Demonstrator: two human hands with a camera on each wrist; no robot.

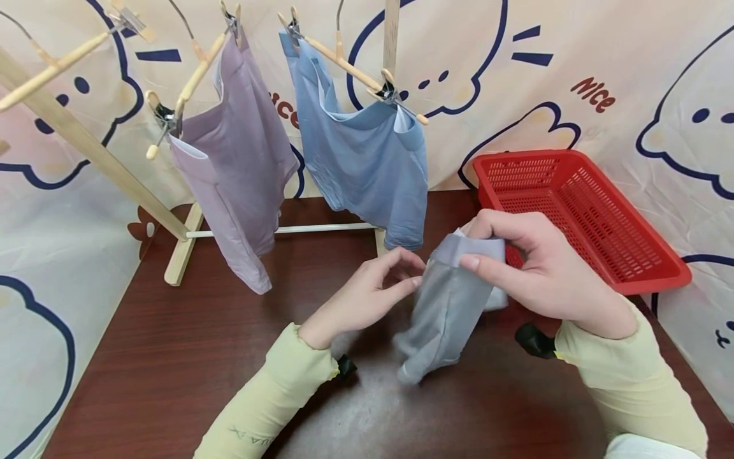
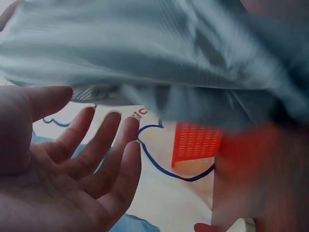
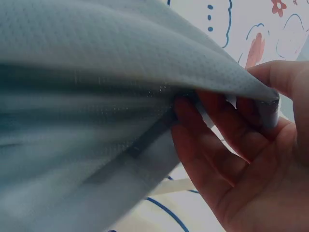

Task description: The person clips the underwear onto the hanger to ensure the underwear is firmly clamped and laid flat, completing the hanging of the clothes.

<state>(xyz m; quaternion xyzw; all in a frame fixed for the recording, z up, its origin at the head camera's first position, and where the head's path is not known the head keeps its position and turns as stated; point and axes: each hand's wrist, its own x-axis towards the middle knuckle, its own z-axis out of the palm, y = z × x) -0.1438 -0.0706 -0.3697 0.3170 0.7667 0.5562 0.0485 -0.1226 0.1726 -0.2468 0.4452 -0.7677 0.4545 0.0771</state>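
My right hand (image 1: pixel 539 268) pinches the waistband of a pair of grey underpants (image 1: pixel 450 319) between thumb and fingers. The cloth hangs down over the table, its lower end blurred. In the right wrist view, fingers (image 3: pixel 193 121) of that hand reach behind the fabric. My left hand (image 1: pixel 373 287) is beside the waistband on the left, fingers relaxed and holding nothing. The left wrist view shows its thumb tip right at the edge of the grey cloth (image 2: pixel 120 43). Lilac underpants (image 1: pixel 241 140) and blue underpants (image 1: pixel 361 146) hang from clip hangers further back.
A wooden rack (image 1: pixel 97 146) stands at the back left of the brown table (image 1: pixel 189 370). One wooden hanger (image 1: pixel 57 67) at far left shows no garment. The red plastic basket (image 1: pixel 608 217) is behind my right hand. A patterned cloth (image 1: pixel 608 51) backs the table.
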